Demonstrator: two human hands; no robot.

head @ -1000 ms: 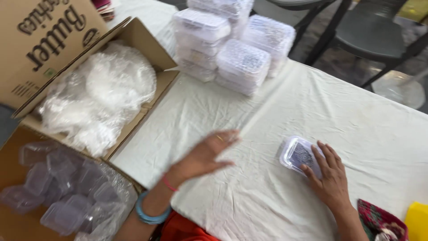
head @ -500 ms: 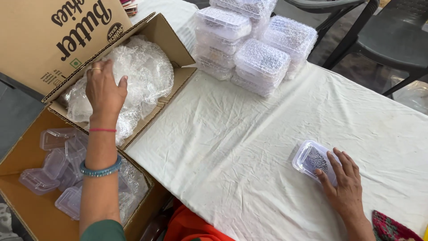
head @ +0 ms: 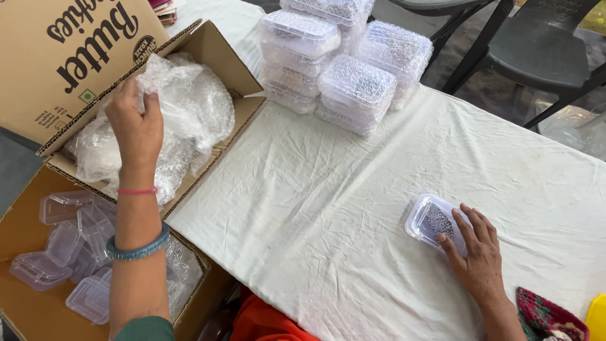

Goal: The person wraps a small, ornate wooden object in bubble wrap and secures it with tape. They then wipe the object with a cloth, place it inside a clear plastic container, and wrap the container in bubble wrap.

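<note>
Pinching the thin, limp plastic bag (head: 183, 113) in your left hand (head: 136, 126), you should find it light, slippery; your right hand (head: 480, 252) lies flat on the small clear box (head: 432, 221).

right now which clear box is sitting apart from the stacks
The small clear box under the right hand, alone on the white cloth; the others are stacked at the far edge.

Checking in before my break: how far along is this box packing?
Done: filled boxes stacked at the table's far edge. In hand: right hand rests on one filled box; left hand grips the plastic bag in the carton. Left: empty boxes in the lower carton.
</note>
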